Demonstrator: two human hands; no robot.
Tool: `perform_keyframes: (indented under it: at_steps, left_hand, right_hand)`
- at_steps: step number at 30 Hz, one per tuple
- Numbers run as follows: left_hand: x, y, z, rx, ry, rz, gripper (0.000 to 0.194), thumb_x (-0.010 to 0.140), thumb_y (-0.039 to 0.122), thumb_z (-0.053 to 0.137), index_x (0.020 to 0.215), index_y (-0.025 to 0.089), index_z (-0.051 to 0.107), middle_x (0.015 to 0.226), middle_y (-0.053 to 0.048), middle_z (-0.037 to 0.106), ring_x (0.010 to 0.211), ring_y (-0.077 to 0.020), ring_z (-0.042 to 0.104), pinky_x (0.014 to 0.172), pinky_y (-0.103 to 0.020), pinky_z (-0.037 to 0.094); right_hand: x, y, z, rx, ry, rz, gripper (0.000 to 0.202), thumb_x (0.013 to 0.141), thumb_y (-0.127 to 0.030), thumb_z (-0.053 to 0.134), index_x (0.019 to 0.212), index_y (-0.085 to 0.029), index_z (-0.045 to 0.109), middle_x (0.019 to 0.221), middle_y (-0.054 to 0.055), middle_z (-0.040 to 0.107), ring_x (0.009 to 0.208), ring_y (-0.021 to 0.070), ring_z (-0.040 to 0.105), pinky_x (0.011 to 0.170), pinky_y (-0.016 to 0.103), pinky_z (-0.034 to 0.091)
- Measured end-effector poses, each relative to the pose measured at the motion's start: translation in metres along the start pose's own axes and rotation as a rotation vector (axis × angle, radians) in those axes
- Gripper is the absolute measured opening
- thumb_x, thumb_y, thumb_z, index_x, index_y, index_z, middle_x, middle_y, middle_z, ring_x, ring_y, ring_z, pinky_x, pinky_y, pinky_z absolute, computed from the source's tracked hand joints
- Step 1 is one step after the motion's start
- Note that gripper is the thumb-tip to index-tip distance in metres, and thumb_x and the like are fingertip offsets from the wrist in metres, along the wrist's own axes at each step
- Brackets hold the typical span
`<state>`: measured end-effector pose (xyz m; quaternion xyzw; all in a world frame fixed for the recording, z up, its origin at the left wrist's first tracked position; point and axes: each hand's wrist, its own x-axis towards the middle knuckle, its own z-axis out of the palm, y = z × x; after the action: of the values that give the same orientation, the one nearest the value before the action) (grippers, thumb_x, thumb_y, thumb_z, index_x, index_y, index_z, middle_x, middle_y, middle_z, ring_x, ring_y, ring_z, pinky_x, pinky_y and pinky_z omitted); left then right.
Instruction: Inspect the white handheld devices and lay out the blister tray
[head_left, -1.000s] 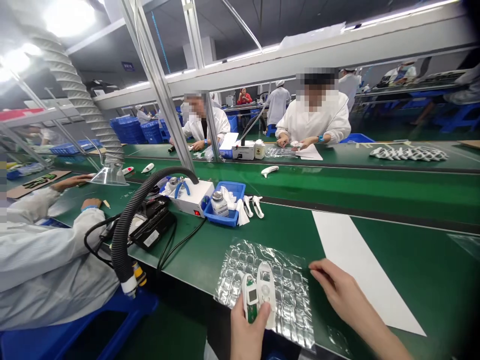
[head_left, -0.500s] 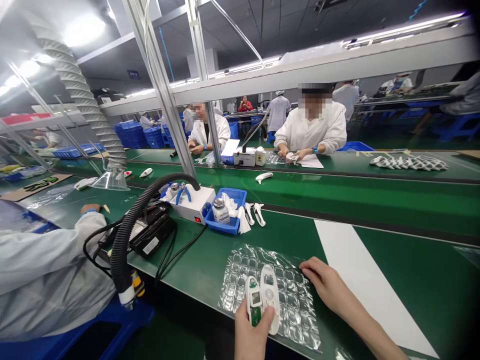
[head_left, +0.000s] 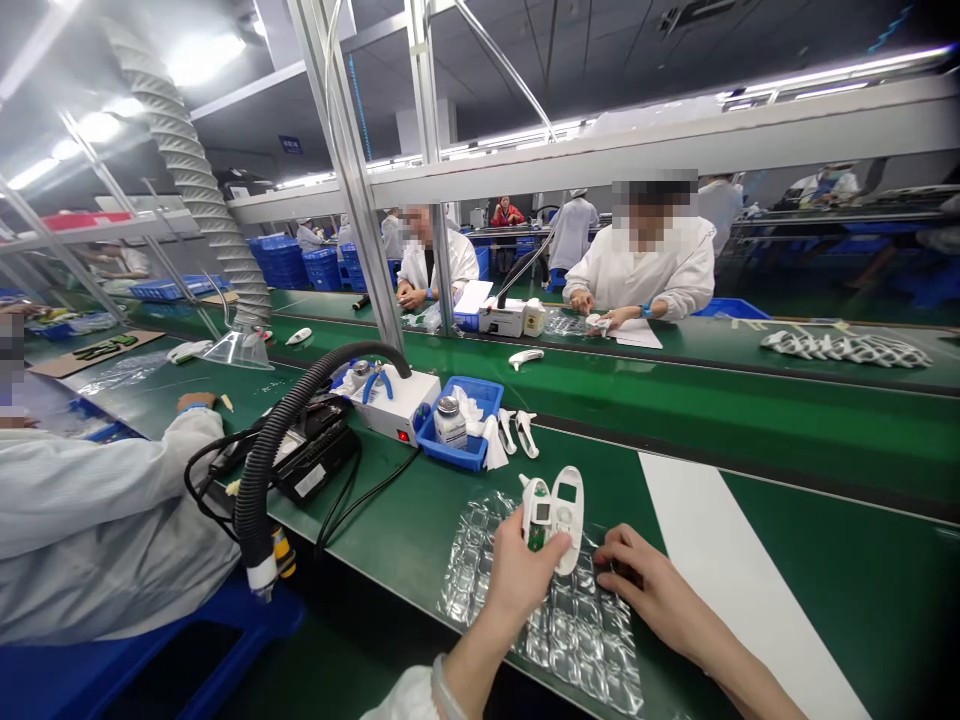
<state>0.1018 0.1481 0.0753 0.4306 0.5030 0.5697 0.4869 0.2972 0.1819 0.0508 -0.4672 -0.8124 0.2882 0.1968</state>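
Note:
My left hand (head_left: 525, 565) is closed on an opened white ear thermometer (head_left: 538, 508), lifted over the bench. Its body shows a green circuit board and a small grey screen. The loose cover half (head_left: 568, 500), white with a window opening, is held alongside it under my thumb. Below lies a clear plastic blister sheet (head_left: 574, 630) with rows of square pockets. My right hand (head_left: 637, 575) is at the sheet's right edge, fingers loosely curled and apart from the thumb. I see nothing between them; whether the fingertips touch the sheet is unclear.
A blue tray (head_left: 469, 458) holds a bottle and white tissues, beside white shell parts (head_left: 525, 435). Left of it are a white box (head_left: 401, 410) and a black hose (head_left: 259, 470). A white strip (head_left: 720, 540) lies right. Co-workers sit opposite and at left.
My left hand has risen and moved forward and slightly right with the thermometer and its cover. My right hand stays by the sheet, its fingers more parted. The camera view has shifted slightly.

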Motion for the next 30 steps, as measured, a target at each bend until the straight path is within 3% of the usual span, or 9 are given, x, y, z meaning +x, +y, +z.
perform_keyframes:
  at_steps: [4,9,12,16,22,25,30]
  left_hand:
    - [0.012,-0.010,0.001,-0.034,0.007,-0.021,0.027,0.069,0.023,0.069,0.091,0.008,0.066,0.085,-0.008,0.068,0.070,-0.0136,0.054,0.066,-0.024,0.043]
    - [0.010,-0.015,-0.005,-0.098,0.020,-0.037,0.034,0.070,0.026,0.070,0.098,0.009,0.065,0.095,-0.011,0.069,0.080,-0.0164,0.059,0.074,-0.026,0.046]
    - [0.007,-0.012,-0.009,-0.124,0.038,-0.038,0.035,0.070,0.028,0.071,0.098,0.009,0.064,0.096,-0.011,0.069,0.082,-0.0173,0.060,0.076,-0.026,0.047]
    - [0.000,-0.007,-0.008,-0.140,0.051,-0.069,0.038,0.068,0.028,0.073,0.100,0.008,0.064,0.098,-0.013,0.069,0.083,-0.0183,0.060,0.077,-0.027,0.047]
    - [-0.017,-0.016,0.009,-0.172,-0.016,-0.174,0.045,0.066,0.025,0.071,0.106,0.007,0.061,0.101,-0.013,0.069,0.084,-0.0191,0.061,0.077,-0.028,0.048]
    - [-0.021,-0.026,0.014,-0.099,-0.025,-0.164,0.036,0.066,0.021,0.069,0.099,0.007,0.064,0.094,-0.011,0.069,0.080,-0.0176,0.059,0.073,-0.026,0.045]
    - [-0.022,-0.031,0.015,0.033,-0.036,-0.121,0.031,0.068,0.020,0.066,0.098,0.011,0.067,0.092,-0.007,0.070,0.081,-0.0190,0.059,0.072,-0.027,0.044]
  right_hand:
    - [-0.001,0.000,0.004,-0.002,0.008,0.008,0.018,0.094,-0.032,0.039,0.084,-0.020,0.047,0.093,0.004,0.049,0.075,0.0146,0.050,0.068,0.032,0.043]
    - [0.001,0.001,0.005,0.009,-0.036,0.031,0.021,0.096,-0.037,0.037,0.102,-0.022,0.049,0.096,0.004,0.051,0.083,0.0167,0.051,0.076,0.034,0.043]
    - [0.003,0.001,0.007,-0.048,-0.053,0.036,0.022,0.097,-0.037,0.034,0.095,-0.021,0.050,0.090,0.004,0.050,0.079,0.0170,0.050,0.073,0.034,0.042]
    - [-0.001,0.001,0.012,-0.105,-0.002,-0.070,0.030,0.100,-0.036,0.029,0.085,-0.020,0.050,0.092,0.005,0.052,0.080,0.0170,0.052,0.073,0.034,0.043]
    - [-0.022,0.003,0.013,-0.185,0.040,-0.204,0.032,0.100,-0.036,0.033,0.097,-0.023,0.062,0.099,0.007,0.057,0.086,0.0194,0.054,0.076,0.037,0.044]
    - [-0.024,0.006,0.009,-0.075,0.018,-0.151,0.031,0.100,-0.039,0.035,0.096,-0.023,0.062,0.098,0.005,0.058,0.089,0.0181,0.056,0.083,0.037,0.044]
    - [-0.008,0.023,0.009,0.035,0.173,0.025,0.036,0.097,-0.046,0.033,0.092,-0.020,0.057,0.096,0.008,0.056,0.086,0.0199,0.056,0.079,0.036,0.044]
